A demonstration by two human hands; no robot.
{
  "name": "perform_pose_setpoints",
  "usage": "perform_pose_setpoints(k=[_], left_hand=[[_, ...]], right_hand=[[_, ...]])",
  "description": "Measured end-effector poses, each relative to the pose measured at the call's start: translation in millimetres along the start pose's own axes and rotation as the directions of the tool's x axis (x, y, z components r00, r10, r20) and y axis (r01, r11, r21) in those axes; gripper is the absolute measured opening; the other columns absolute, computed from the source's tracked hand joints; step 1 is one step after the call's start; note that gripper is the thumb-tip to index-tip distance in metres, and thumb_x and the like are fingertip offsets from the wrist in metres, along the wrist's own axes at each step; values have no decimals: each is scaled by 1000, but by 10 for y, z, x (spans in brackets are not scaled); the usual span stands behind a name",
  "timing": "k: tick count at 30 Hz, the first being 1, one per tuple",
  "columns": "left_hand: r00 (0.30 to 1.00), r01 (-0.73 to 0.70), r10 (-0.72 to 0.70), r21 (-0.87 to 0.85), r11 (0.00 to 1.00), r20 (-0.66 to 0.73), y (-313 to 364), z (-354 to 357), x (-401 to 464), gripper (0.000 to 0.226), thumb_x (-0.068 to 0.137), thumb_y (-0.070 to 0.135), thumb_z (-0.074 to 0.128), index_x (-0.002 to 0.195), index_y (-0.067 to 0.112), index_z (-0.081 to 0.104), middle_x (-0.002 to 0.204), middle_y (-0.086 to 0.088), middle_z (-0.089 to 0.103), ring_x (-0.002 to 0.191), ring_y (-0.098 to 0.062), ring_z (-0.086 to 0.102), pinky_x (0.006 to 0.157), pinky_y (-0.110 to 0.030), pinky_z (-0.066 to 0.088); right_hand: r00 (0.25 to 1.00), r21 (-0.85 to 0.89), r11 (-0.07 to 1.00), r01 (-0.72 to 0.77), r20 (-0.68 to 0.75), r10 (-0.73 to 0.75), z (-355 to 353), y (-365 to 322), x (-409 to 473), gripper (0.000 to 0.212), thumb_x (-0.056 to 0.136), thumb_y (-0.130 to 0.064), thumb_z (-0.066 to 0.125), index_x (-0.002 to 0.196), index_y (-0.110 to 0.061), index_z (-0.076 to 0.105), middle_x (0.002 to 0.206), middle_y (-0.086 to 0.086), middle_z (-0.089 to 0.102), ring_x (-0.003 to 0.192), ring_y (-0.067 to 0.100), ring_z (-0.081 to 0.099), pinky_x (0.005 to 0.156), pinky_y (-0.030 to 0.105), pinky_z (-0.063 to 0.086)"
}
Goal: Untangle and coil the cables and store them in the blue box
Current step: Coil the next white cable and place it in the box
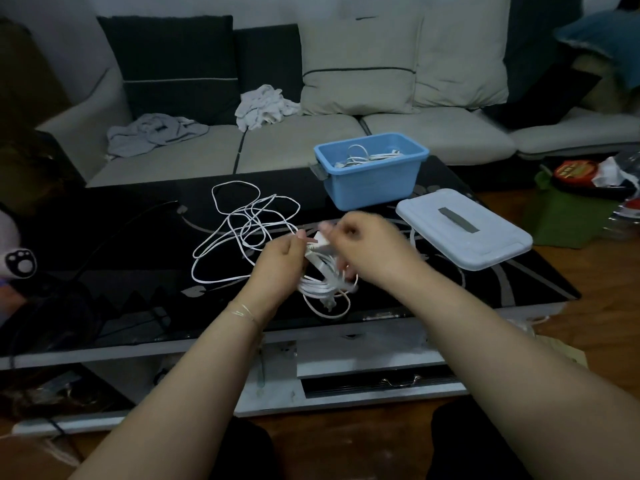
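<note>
At frame centre, the left hand (277,261) and right hand (367,244) both pinch a thin white cable (242,233) — part bundled into flat coils between them, the rest sprawling in loose loops over the glossy black bench (138,237). The blue box (372,174) — smooth plastic, rectangular — sits upper right holding coiled white cables (363,155), its pale lid (464,228) just beside it.

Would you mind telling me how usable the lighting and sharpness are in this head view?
Head view: dim and bluish; the right hand is motion-blurred, the left hand sharper; the glossy black glass table shows faint reflections; the wide lens bows its edges; the tangled white cable stands out clearly.
</note>
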State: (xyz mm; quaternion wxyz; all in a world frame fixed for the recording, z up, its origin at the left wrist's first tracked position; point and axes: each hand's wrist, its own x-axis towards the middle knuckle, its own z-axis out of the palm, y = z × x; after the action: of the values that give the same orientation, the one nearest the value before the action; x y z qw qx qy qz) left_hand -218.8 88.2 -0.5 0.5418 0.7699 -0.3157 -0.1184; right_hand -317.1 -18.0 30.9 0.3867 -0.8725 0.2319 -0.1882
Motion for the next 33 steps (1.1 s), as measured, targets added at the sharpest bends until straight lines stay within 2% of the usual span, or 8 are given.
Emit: perform_pose_setpoints(k=[2, 6, 9, 13, 16, 21, 30, 33], left_hand=[[997, -24, 23, 4, 1000, 77, 6, -27, -11, 37, 103, 28, 39, 74, 17, 59, 48, 8, 43, 42, -3, 36, 45, -21, 31], [978, -113, 92, 103, 988, 189, 9, -46, -51, 38, 102, 29, 40, 76, 9, 58, 50, 11, 45, 47, -3, 38, 52, -25, 33], [961, -172, 128, 171, 970, 245, 46, -20, -97, 35, 101, 29, 41, 73, 16, 57, 54, 12, 46, 46, 1, 42, 53, -21, 34], [952, -250, 207, 181, 951, 227, 76, -45, -111, 27, 101, 28, 41, 82, 32, 60, 63, 18, 55, 58, 10, 51, 60, -16, 37], [932, -306, 234, 256, 917, 275, 80, -54, -125, 22, 101, 30, 41, 97, 29, 63, 80, 17, 62, 76, 3, 58, 72, -20, 42], [887, -455, 339, 471, 756, 313, 113, -14, -179, 28, 101, 35, 40, 109, 24, 64, 87, 9, 70, 90, -17, 63, 78, -34, 46], [728, -646, 581, 646, 407, 363, 12, 5, -177, 47, 95, 44, 28, 94, 14, 64, 80, -2, 67, 70, -26, 64, 54, -33, 45], [685, -651, 624, 701, 293, 375, 11, 15, -193, 38, 94, 39, 36, 95, 15, 65, 73, 0, 66, 62, -23, 63, 49, -28, 44]], right_hand=[[982, 37, 998, 50, -186, -42, -130, 53, 62, 34, 87, -57, 53, 81, -24, 55, 75, -7, 63, 73, 10, 59, 71, 33, 46], [934, 371, 914, -163, 357, 22, -115, 229, 154, 32, 84, -39, 68, 105, -16, 61, 91, -6, 67, 83, 4, 60, 72, 22, 46], [872, 428, 874, -229, 489, -11, -89, 348, 185, 44, 82, -18, 72, 121, -5, 55, 93, -6, 68, 88, 6, 62, 81, 29, 44], [740, 499, 780, -377, 669, -70, -127, 327, 151, 63, 84, -54, 47, 124, -7, 56, 113, 10, 63, 98, 20, 57, 88, 32, 43], [746, 493, 734, -467, 665, 29, -70, 320, 159, 70, 81, -74, 32, 92, -13, 64, 83, 5, 64, 75, 17, 58, 75, 31, 44], [833, 467, 756, -458, 523, 181, 37, 327, 177, 68, 91, -65, 36, 53, -18, 66, 61, 5, 64, 60, 18, 60, 77, 35, 44], [797, 329, 838, -435, 574, 189, -83, 352, 224, 57, 99, -53, 26, 75, -15, 61, 63, 5, 59, 44, 8, 44, 52, 23, 30], [781, 388, 783, -487, 594, 192, -80, 361, 198, 35, 98, -38, 45, 79, -14, 62, 60, -1, 64, 55, 10, 58, 63, 26, 42]])
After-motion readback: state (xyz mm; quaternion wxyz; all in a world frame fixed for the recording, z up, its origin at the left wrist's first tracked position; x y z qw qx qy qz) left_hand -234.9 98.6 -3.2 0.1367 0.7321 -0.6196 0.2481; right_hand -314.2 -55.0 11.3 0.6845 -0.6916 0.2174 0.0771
